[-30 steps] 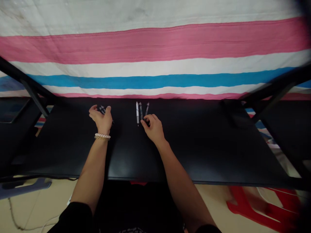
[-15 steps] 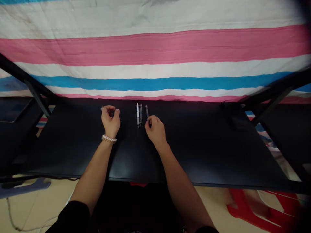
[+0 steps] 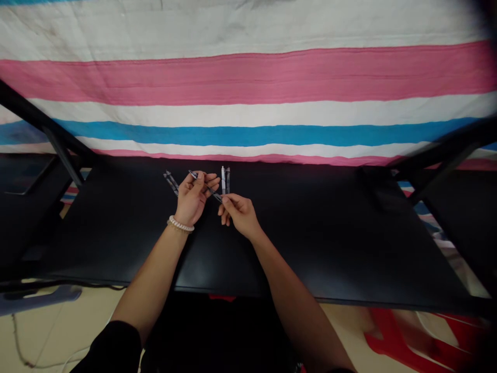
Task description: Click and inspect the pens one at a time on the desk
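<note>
A dark pen [image 3: 213,193] slants between my two hands above the table. My left hand [image 3: 192,199] pinches it near its upper left end, thumb against fingers. The lower right end is in the fingertips of my right hand [image 3: 241,211]. Just beyond my right hand lie a white pen [image 3: 223,178] and a grey, see-through pen [image 3: 228,180], side by side, their near ends hidden by the hand. Left of my left hand, at least one dark pen [image 3: 170,181] lies tilted on the table, partly covered by the hand.
The black table [image 3: 330,233] has dark metal bars rising at both sides. A striped sheet [image 3: 248,114] hangs along its far edge. A red plastic stool [image 3: 392,331] stands on the floor at the right, and a grey-blue plastic piece [image 3: 58,298] at the left.
My right hand has lifted the right-hand pen and brought it left. My left hand has moved right and grips that pen too, leaving a pen on the table at the left.
</note>
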{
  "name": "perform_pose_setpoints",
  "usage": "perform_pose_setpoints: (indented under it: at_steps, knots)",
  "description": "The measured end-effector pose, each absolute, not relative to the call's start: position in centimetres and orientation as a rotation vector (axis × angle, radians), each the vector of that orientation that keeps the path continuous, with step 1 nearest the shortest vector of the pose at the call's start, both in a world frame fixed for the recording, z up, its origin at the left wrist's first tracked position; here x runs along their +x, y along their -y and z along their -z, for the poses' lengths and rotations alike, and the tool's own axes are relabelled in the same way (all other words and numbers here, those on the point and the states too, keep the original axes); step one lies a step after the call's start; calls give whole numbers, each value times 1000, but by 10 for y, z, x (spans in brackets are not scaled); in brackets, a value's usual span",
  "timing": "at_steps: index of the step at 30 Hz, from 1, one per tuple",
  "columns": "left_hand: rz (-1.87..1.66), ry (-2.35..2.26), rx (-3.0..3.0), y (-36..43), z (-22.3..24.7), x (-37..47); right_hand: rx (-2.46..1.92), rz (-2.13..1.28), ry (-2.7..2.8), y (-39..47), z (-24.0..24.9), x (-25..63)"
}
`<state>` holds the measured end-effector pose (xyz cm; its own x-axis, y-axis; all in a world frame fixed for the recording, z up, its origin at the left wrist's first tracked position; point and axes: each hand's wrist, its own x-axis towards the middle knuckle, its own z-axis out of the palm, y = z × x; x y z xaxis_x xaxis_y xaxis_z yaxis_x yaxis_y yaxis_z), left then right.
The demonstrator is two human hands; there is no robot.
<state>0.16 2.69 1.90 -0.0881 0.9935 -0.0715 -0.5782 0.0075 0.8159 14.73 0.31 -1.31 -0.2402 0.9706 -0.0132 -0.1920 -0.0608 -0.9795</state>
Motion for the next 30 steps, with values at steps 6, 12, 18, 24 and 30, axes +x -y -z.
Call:
perform_pose_setpoints:
  at_steps: [6,12,18,24,30]
  knots:
    - [-1465,-894,693,-27,-19,1,-1038,-1375,1140,-7,12,156]
    - [-1518,-922,618,-28,-14,4,-991,-949,1249,-8,10,158]
    - [-1525,-915,608,-29,-14,3,-1030,-1063,1201,-9,13,157]
    - [-1520,-877,596,-29,-15,3,-989,-1110,1172,-7,10,158]
    - [-1506,-875,607,-28,-16,3,-996,-1135,1125,-6,8,156]
